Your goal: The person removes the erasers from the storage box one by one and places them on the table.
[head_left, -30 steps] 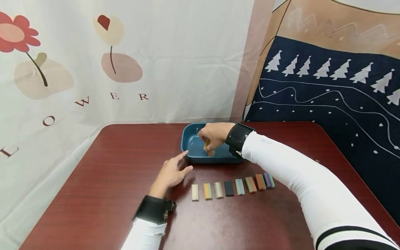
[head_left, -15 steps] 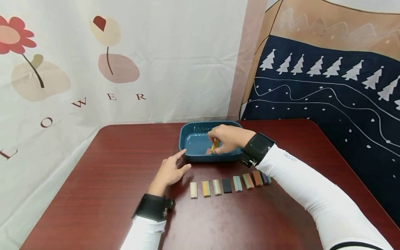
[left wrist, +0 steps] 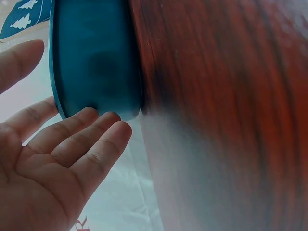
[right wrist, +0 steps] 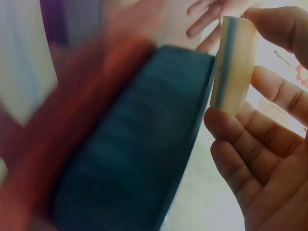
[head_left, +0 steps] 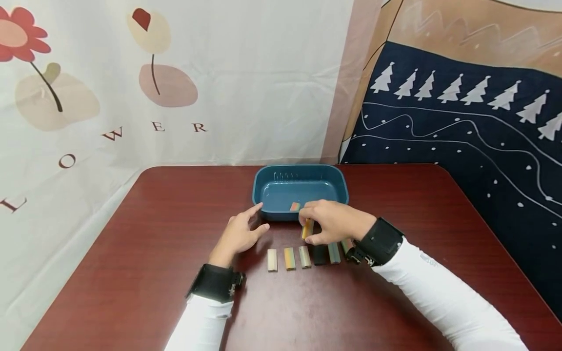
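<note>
One small yellowish block, pinched by the right hand, has left the blue plastic tray; the left hand rests open.

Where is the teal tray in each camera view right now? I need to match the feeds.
Head: the teal tray sits at centre, beyond both hands, on the red-brown table.
Left wrist: the teal tray fills the upper left, its outer wall by the left hand's fingertips.
Right wrist: the teal tray is a blurred mass at centre-left.
Shared landmark: the table.
</note>
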### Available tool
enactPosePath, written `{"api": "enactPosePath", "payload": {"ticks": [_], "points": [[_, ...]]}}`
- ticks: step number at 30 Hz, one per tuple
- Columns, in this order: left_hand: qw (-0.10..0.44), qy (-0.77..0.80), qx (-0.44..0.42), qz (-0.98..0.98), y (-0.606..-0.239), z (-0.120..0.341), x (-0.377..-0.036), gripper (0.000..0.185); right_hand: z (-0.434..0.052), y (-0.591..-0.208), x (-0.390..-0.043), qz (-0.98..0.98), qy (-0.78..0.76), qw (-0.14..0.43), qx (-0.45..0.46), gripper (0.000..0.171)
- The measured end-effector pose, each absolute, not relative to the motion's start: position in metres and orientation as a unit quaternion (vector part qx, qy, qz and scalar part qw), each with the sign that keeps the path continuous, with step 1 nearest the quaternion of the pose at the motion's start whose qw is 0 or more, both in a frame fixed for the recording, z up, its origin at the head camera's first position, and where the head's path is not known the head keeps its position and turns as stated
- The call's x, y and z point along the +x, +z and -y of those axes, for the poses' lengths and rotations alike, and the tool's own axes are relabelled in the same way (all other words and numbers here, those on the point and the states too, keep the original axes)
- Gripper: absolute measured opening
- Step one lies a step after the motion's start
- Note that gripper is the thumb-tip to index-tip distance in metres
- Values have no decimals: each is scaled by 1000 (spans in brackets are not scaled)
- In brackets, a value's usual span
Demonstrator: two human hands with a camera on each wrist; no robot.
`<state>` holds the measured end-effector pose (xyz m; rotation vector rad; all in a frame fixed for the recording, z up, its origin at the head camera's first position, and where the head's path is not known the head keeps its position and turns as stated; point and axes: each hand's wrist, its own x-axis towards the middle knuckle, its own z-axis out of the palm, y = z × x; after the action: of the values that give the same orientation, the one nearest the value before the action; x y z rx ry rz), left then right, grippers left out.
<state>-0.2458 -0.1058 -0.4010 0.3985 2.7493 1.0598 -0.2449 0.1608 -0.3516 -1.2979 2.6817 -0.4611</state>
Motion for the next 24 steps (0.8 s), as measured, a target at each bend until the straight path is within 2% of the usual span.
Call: {"api": "enactPosePath", "payload": {"ticks": [11, 24], "points": [[90, 346, 145, -923, -402, 107, -259, 64, -149, -374, -222, -877, -200, 82, -429, 19], [95, 346, 141, -923, -406, 111, -266, 63, -138, -387, -207, -885, -173, 101, -420, 21]]}}
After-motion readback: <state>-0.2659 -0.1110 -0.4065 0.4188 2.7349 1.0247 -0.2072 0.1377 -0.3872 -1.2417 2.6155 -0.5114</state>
